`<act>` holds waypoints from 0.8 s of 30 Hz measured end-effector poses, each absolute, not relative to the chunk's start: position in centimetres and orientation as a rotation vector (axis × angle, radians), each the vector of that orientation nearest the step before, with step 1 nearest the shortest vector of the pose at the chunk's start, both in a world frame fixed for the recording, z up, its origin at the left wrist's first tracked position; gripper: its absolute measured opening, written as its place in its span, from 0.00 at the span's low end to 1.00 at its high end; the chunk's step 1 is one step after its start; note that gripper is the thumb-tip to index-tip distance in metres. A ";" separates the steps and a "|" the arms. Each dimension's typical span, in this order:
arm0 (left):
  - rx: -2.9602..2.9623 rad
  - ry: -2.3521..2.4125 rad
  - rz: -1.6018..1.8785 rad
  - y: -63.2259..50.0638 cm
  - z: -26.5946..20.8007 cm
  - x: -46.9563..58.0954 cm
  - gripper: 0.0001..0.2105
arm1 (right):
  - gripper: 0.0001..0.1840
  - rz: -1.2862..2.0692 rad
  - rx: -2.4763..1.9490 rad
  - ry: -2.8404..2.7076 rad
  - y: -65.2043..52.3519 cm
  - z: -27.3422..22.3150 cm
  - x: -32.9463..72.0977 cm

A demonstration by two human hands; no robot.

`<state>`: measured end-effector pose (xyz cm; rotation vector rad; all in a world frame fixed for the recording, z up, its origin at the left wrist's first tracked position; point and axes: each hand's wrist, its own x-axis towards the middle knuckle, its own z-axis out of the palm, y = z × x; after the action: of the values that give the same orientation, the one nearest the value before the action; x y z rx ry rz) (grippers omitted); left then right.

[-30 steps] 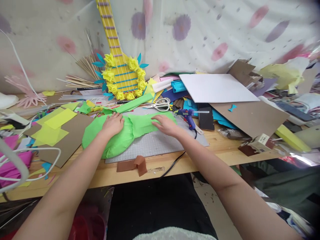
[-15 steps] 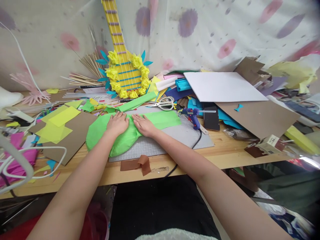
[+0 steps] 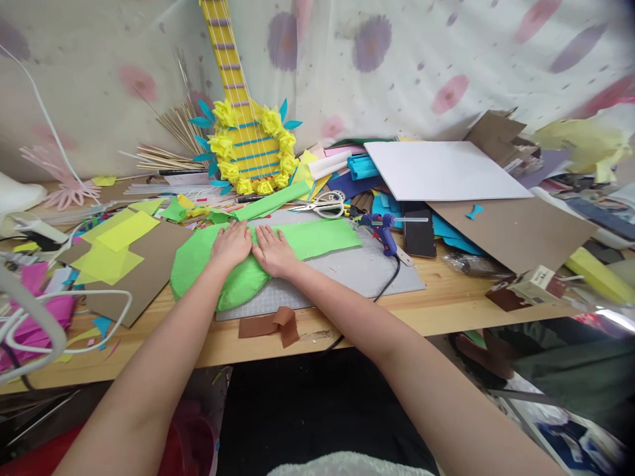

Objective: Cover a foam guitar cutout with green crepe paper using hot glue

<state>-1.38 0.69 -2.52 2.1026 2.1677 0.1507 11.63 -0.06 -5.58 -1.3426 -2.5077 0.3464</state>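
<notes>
A guitar-like shape covered in bright green paper (image 3: pixel 243 287) lies on a grey cutting mat (image 3: pixel 342 281), its rounded body to the left and a flat strip reaching right. My left hand (image 3: pixel 232 244) presses flat on the rounded body, fingers stretched out. Close beside it, my right hand (image 3: pixel 272 251) lies flat where body and strip meet, fingers extended. Neither hand grips anything. Right of the strip is a blue glue gun (image 3: pixel 383 231) with a clear glue stick in it. White-handled scissors (image 3: pixel 330 205) lie behind the strip.
A yellow paper guitar (image 3: pixel 253 149) with paper flowers leans at the back. A white board (image 3: pixel 446 172), a phone (image 3: pixel 419 231) and cardboard (image 3: pixel 516 231) lie to the right. Yellow paper sheets (image 3: pixel 114 244) and white cables (image 3: pixel 74 347) are at left. Brown paper (image 3: pixel 268 325) sits near the table edge.
My right hand has slid slightly left and down over the green paper, next to my left hand. The green strip's right end now lies flatter. My left hand has barely shifted.
</notes>
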 end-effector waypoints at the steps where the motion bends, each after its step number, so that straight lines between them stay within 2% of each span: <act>1: 2.077 2.173 0.178 0.7 -2.5 -1.3 0.26 | 0.34 0.336 -1.354 -2.504 -0.1 -5.6 11.5; 11: 2.042 2.181 0.142 0.6 -1.9 -0.9 0.27 | 0.33 0.346 -1.367 -2.464 -0.4 -5.5 11.2; 15: 2.057 2.176 0.147 0.4 -2.0 -1.0 0.27 | 0.32 0.589 -1.314 -2.441 0.4 -4.4 12.0; 19: 2.055 2.173 0.167 0.4 -1.6 -1.3 0.27 | 0.31 0.792 -1.347 -2.187 2.1 -3.1 14.6; 24: 2.087 2.188 0.153 0.5 -0.9 -0.6 0.25 | 0.28 0.517 -1.442 -2.319 2.7 -3.7 17.5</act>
<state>-0.61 0.49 -0.92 2.0873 2.1876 0.1534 17.45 2.75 -3.75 -1.4416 -2.3186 0.5172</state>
